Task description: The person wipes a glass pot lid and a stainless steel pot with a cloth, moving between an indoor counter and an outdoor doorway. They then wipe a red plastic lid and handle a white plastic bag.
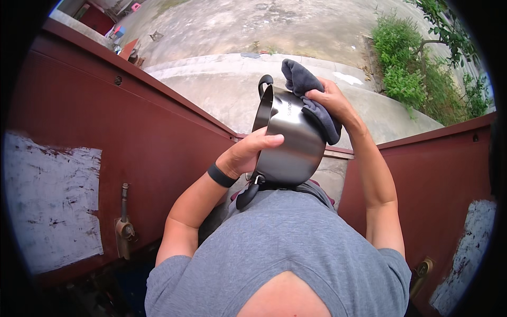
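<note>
A stainless steel pot (295,146) with two black loop handles is tipped on its side against my front, its mouth facing left. My left hand (253,148) grips the rim, thumb on the outer wall and fingers inside, where they are mostly hidden. A dark grey cloth (303,77) is bunched in my right hand (330,99), and part of it lies against the pot's outer wall near the base. One handle (266,81) points away from me; the other (247,197) hangs close to my shirt.
Dark red door leaves stand at my left (158,115) and right (420,166), with a brass lock (126,230) on the left one. Beyond the threshold lies a concrete yard (253,27). Green shrubs (400,59) grow at the right; a small wooden stool (155,36) stands far left.
</note>
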Demonstrator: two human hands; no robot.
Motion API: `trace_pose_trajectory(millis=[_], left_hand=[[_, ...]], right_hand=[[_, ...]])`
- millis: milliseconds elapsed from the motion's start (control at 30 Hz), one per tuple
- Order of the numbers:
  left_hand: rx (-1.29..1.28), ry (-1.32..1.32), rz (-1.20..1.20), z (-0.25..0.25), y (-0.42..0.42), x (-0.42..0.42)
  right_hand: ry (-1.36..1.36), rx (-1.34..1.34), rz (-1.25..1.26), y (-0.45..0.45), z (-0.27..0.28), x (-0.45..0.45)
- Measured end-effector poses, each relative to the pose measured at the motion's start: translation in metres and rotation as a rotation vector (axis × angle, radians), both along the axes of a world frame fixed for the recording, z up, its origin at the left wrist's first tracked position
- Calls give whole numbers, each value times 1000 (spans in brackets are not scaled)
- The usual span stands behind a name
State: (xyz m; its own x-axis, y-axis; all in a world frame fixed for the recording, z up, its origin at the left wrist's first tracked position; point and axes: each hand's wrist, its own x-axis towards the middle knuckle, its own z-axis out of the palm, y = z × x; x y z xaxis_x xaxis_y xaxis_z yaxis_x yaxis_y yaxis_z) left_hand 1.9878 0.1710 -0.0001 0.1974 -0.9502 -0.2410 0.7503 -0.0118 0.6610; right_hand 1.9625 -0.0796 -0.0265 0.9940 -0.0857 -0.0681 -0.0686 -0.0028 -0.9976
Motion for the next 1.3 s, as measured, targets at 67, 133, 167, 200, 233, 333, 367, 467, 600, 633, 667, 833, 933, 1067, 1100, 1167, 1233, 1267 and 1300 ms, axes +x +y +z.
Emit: trace_pose_trajectory(millis=[67, 133, 167, 200, 233, 333, 367, 467, 600, 633, 667, 833, 933, 1067, 1100, 1167, 1233, 1267, 1300], left_hand=[[68, -121, 44, 2, -9, 1], [103, -117, 66, -12, -4, 9], [121, -114, 78, -18, -1, 12], [176, -165, 145, -20, 1, 9], [131, -160, 139, -24, 5, 10], [83, -223, 118, -25, 13, 6], [181, -477, 262, -23, 11, -11], [136, -363, -12, -14, 8, -17], [161, -391, -15, -6, 1, -25], [184, -375, 20, -8, 4, -25], [206, -359, 54, -11, 7, -25], [-33, -41, 199, -36, 28, -10], [97, -202, 156, -31, 38, -14], [265, -269, 265, -22, 41, -29], [262, -277, 276, -21, 41, -32], [264, -289, 305, -21, 41, -37], [237, -316, 349, -8, 33, -40], [225, -331, 370, -4, 32, -41], [230, -366, 322, -7, 33, -41]], right_hand=[[-49, 16, -47, 8, 2, -13], [-102, -226, -89, 30, 12, -36], [-106, -468, -97, 43, 22, -49], [-328, -616, -118, 58, 20, -60], [-549, -762, -135, 73, 18, -70], [-633, -921, -94, 92, 17, -80], [-640, -880, -137, 84, 14, -68], [-203, -598, -176, 41, 18, -22], [-11, -574, -169, -1, -1, 8], [-58, -737, -195, 10, 2, 4], [-119, -758, -198, 21, 6, -6], [-801, -963, -131, 104, 11, -83], [-828, -884, 24, 92, 8, -96], [-495, -649, -486, 61, 24, -89], [-488, -660, -579, 54, 32, -83], [-442, -845, -479, 65, 51, -87], [-512, -1127, -293, 85, 51, -101], [-563, -1293, -217, 95, 42, -109], [-611, -1399, -185, 100, 34, -112]])
